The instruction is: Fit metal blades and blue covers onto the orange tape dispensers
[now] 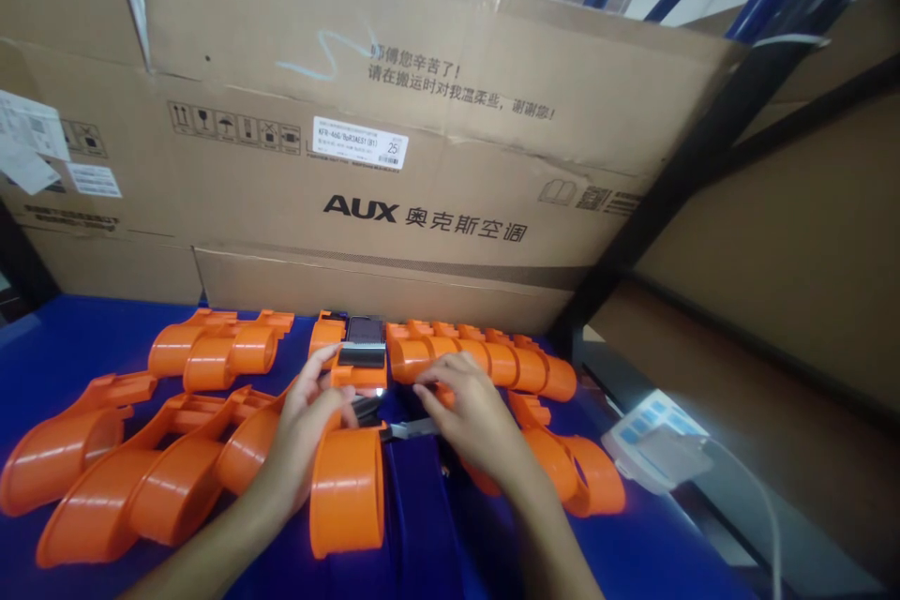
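A: Your left hand (306,408) reaches in from the left, thumb and fingers partly curled beside the dark block (366,330) with the toothed strip (363,355). Is it gripping something?

B: You have it right by the front orange ring (348,492), but your fingers are partly hidden, so I cannot tell what they grip, if anything.

A: And your right hand (468,408)?

B: Your thumb and forefinger are bent close together. The grey strip (412,429) runs from the top of the front orange ring to just under your right hand; whether you pinch its end, I cannot tell.

A: So the front orange ring lies between your forearms, nearest you, and the dark block sits beyond it.

B: Yes, all on the blue surface (633,553). To your left are loose orange rings (179,487) with flat tabs; to your right, a curved row of orange rings (502,364) side by side, and more rings (594,473) nearer you.

A: Behind them a printed carton (246,178) stands upright, with a white label (359,143).

B: At your far right, past the rings, you have a white device (657,441) with a pale cable (773,525), near the black frame (647,216).
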`<state>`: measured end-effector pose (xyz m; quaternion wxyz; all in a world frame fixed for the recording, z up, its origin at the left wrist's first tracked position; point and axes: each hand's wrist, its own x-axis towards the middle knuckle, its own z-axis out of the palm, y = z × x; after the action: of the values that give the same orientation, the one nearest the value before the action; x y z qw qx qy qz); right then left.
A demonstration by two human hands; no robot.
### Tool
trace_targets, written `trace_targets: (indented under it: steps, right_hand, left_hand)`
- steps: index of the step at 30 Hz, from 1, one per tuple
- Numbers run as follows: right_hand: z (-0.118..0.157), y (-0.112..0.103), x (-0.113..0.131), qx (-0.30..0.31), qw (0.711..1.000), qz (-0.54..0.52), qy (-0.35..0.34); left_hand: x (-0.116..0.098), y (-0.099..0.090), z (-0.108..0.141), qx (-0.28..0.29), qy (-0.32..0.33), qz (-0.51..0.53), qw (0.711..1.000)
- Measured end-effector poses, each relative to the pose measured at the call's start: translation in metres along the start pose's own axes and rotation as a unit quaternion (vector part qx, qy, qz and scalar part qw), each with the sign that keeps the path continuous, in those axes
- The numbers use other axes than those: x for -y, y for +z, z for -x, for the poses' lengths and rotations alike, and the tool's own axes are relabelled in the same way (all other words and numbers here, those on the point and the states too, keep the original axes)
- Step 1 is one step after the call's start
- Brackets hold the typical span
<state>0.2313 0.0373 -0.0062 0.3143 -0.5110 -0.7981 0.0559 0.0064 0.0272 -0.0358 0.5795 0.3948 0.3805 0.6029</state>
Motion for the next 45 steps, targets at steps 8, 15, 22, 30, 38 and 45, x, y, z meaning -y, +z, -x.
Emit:
trace_targets:
  steps: [8,15,22,30,38,45]
  right_hand:
    - [0.001,0.004,0.0,0.058,0.998,0.032,0.002]
    - [0.001,-0.003,0.007,0.027,0.999,-0.002,0.018]
    - [0.005,-0.008,0.013,-0.064,0.949,-0.284,0.123]
    - [0.005,-0.001,0.025,-0.074,0.875,-0.462,0.127]
    - [0.0,0.01,0.023,-0.136,0.875,-0.445,0.134]
    - [0.001,0.007,0.027,-0.095,0.854,-0.492,0.141]
  left_hand:
    - [0.0,0.0,0.0,0.01,0.005,-0.001,1.0]
    - [-0.002,0.003,-0.001,0.003,-0.002,0.004,1.0]
    - [0.001,0.001,-0.002,0.007,0.004,-0.015,1.0]
    - [0.005,0.0,-0.003,0.041,0.025,-0.027,0.998]
    - [0.002,0.002,0.001,0.065,0.038,-0.021,0.997]
    - [0.005,0.004,0.002,0.093,0.048,-0.025,0.994]
